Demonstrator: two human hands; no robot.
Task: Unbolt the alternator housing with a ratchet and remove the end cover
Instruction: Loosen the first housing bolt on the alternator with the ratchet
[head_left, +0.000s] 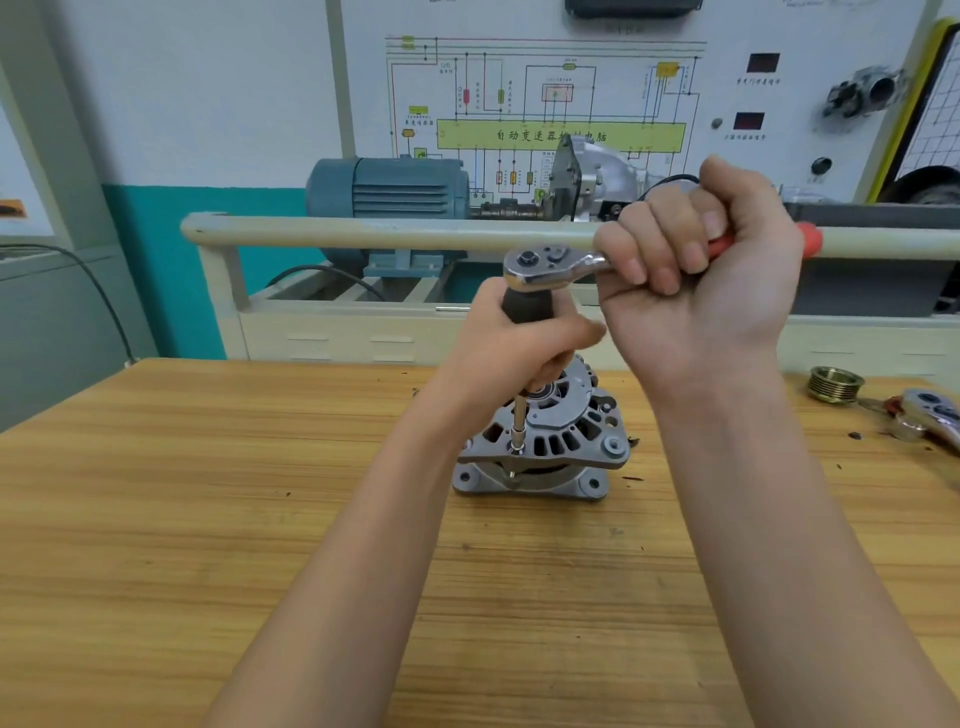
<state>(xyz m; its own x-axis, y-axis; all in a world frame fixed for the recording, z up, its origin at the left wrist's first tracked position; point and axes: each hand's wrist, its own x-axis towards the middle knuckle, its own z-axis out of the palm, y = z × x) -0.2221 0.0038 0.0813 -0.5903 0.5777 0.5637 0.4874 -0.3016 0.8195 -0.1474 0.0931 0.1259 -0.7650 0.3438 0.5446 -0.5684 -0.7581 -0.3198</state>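
Chrome ratchet (553, 266) over the ribbed grey alternator (545, 441), table (208, 493) centre.
We curled our right hand (711, 270) round its red handle at two o'clock; our left hand (524, 348) gripped the dark driver handle (524, 306) below.

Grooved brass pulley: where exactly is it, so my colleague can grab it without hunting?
On the wooden table, look right of the alternator, near the far edge. The pulley sits beside a second ratchet; it alone is round, ribbed and brass-coloured.
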